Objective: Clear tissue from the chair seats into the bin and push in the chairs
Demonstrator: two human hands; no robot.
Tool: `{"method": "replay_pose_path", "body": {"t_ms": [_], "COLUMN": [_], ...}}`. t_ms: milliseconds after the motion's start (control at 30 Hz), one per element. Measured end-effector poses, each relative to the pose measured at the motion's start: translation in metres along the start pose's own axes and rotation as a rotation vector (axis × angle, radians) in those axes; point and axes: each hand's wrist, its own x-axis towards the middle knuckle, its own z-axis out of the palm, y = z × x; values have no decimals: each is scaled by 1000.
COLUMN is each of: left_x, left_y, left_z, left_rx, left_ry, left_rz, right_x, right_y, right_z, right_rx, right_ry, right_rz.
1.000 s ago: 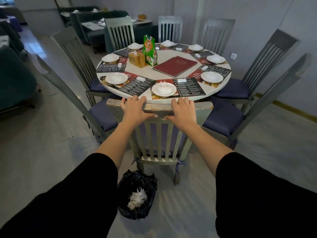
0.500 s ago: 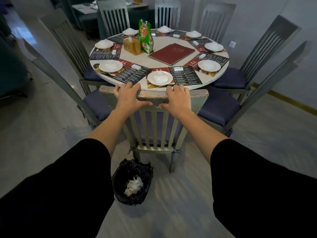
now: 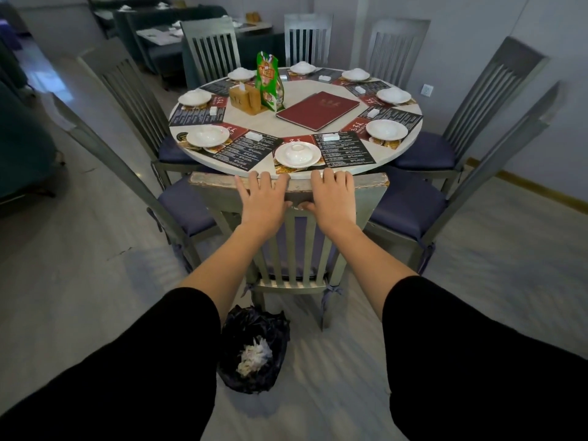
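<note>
My left hand (image 3: 262, 202) and my right hand (image 3: 332, 202) lie side by side on the worn top rail of the nearest grey chair (image 3: 369, 184). The fingers reach over the rail and the thumbs press its near face. That rail meets the edge of the round table (image 3: 410, 140), and the purple seat is mostly hidden behind the slats. Behind the chair, a black bag-lined bin (image 3: 254, 329) stands on the floor near my left arm, with white tissue (image 3: 254, 356) inside. I see no tissue on the seats in view.
Several other grey chairs with purple cushions ring the table; the ones at left (image 3: 187, 208) and right (image 3: 407, 205) stand out from it. The table holds white bowls on plates, menus, a red folder (image 3: 318, 109), a wooden box and a green packet.
The chair under my hands has slid forward until its top rail reaches the table edge. My view has followed it closer to the table. Both hands stay on the rail.
</note>
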Motion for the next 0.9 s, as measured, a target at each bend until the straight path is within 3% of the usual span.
{"method": "replay_pose_path", "body": {"t_ms": [467,600,700,900], "left_x": [15,38,56,110], "left_y": [-16,-18,-19,-30], "left_z": [1,-17,-29,-67], "left_rx": [-45,-116,-192,-263], "left_ry": [124,-135,-325,-916], "left_rz": [56,131,196,364], "right_x": [-4,-3,2,42], "right_y": [3,-2,-6,-12], "right_z": [10,11,6,-43], "right_rx": [47,83,35,7], "right_ry": [190,210,134,-555], "right_rz": [-22,31,84,119]}}
